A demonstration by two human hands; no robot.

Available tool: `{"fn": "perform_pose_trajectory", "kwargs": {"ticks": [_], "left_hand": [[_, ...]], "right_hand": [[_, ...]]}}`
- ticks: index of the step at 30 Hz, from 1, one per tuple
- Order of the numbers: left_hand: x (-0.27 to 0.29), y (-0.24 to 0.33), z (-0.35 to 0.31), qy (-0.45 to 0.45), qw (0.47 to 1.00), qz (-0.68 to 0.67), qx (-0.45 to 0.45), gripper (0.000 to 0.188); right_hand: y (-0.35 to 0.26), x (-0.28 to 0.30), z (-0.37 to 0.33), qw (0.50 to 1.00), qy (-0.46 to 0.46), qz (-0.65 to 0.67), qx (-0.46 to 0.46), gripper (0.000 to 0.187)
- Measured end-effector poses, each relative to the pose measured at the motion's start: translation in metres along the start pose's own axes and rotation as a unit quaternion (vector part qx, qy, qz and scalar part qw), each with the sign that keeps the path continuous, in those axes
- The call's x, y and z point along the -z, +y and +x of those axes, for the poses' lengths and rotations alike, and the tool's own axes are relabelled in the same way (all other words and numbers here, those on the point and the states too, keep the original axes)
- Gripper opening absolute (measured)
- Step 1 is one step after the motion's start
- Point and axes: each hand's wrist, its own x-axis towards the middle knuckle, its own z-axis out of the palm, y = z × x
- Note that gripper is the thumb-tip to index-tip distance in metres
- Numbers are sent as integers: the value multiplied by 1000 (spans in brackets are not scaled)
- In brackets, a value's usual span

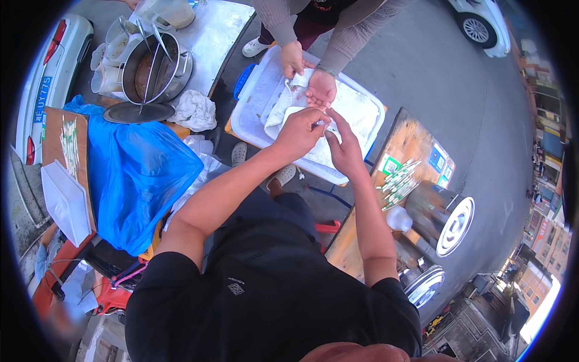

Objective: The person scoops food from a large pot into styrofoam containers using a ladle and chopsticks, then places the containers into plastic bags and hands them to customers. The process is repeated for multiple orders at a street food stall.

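Both my arms reach forward over a large white plastic tub [246, 128]. The curled fingers of my left hand [300, 134] meet those of my right hand [348, 152] above the tub's near side. Something small and pale seems pinched between them, too small and hidden to name. A white cloth [277, 112] lies in the tub, folded back at the left. Across from me, another person's hand [292, 59] holds an edge of white cloth, and that person's other hand [321, 89] is palm up, close beyond my fingers.
At the left stand a steel pot [182, 71] with ladles, several plastic jugs [107, 78] and a blue plastic bag [136, 181]. A wooden board [350, 238] on the right bears a bundle of green-and-white sticks [399, 183] and a metal canister [425, 208]. Parked cars flank the street.
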Motion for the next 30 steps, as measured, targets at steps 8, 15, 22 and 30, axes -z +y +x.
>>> {"fn": "perform_pose_trajectory", "kwargs": {"ticks": [8, 15, 22, 30], "left_hand": [[2, 22, 18, -103, 982, 134, -86, 15], [17, 21, 76, -280, 935, 211, -57, 18], [28, -30, 81, -193, 976, -53, 86, 21], [27, -41, 74, -129, 947, -272, 114, 24]], "right_hand": [[78, -49, 20, 945, 128, 249, -167, 19], [61, -7, 47, 967, -195, 95, -134, 25], [48, 20, 67, 909, -360, 93, -187, 63], [20, 30, 76, 900, -381, 85, -192, 48]]}}
